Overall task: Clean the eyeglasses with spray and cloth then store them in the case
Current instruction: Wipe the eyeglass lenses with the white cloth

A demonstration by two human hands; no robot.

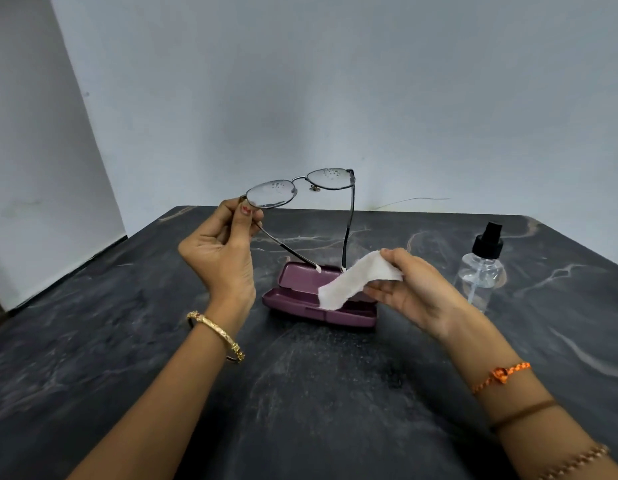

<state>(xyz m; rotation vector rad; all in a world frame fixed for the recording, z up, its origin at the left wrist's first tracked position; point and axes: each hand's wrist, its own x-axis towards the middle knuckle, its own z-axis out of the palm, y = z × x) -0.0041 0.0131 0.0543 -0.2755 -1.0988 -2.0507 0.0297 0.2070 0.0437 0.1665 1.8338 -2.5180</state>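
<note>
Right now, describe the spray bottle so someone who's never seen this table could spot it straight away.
Start at the dark marbled table and look to its right side, beyond the right hand holding the white cloth. The spray bottle stands upright there, apart from the open purple case. It is the only clear, see-through container, topped with a black pump nozzle.

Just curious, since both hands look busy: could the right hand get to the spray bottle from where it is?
Probably yes. The spray bottle stands just beyond the right hand on the table's right side, with nothing between them. But that hand is pinching the white cloth, so it would need to drop it first.
</note>
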